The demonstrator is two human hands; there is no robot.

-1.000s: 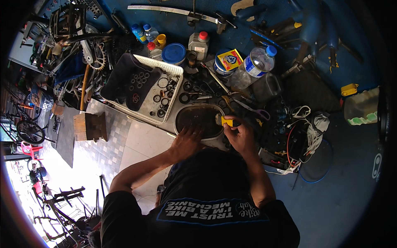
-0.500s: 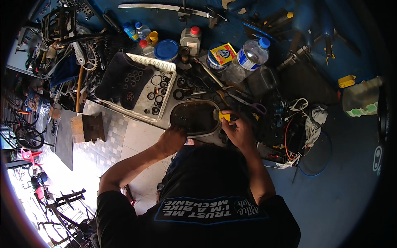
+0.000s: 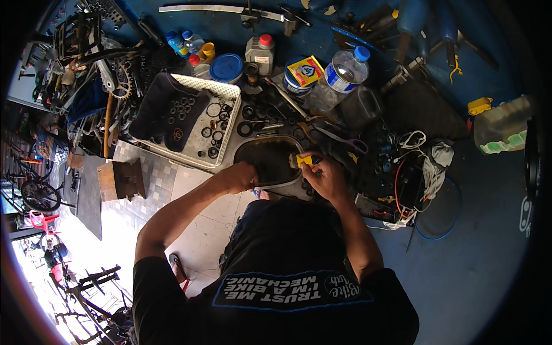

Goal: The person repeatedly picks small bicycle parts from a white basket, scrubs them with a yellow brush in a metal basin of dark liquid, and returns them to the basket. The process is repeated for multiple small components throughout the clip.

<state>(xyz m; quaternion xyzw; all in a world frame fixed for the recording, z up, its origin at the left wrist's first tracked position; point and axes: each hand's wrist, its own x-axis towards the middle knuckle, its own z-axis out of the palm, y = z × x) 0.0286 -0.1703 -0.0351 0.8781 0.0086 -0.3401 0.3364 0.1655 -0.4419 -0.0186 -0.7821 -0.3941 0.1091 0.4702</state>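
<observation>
An oval metal pan with dark liquid in it sits at the bench's near edge, between my hands. My right hand grips a small brush with a yellow handle. The pale bristles point left, over the pan's right side. Over the pan's left near rim, my left hand is closed with its fingers curled. Whatever those fingers hold is too dark and hidden to make out.
Left of the pan stands a white plastic tray holding a dark cloth, rings and bearings. Behind are bottles, a blue-lidded tub and hand tools. Purple-handled scissors lie right of the pan, with tangled cables beyond.
My left hand has moved forward, from the near side to over the pan's rim. The brush in my right hand has shifted slightly left over the pan. The whole view has shifted a little.
</observation>
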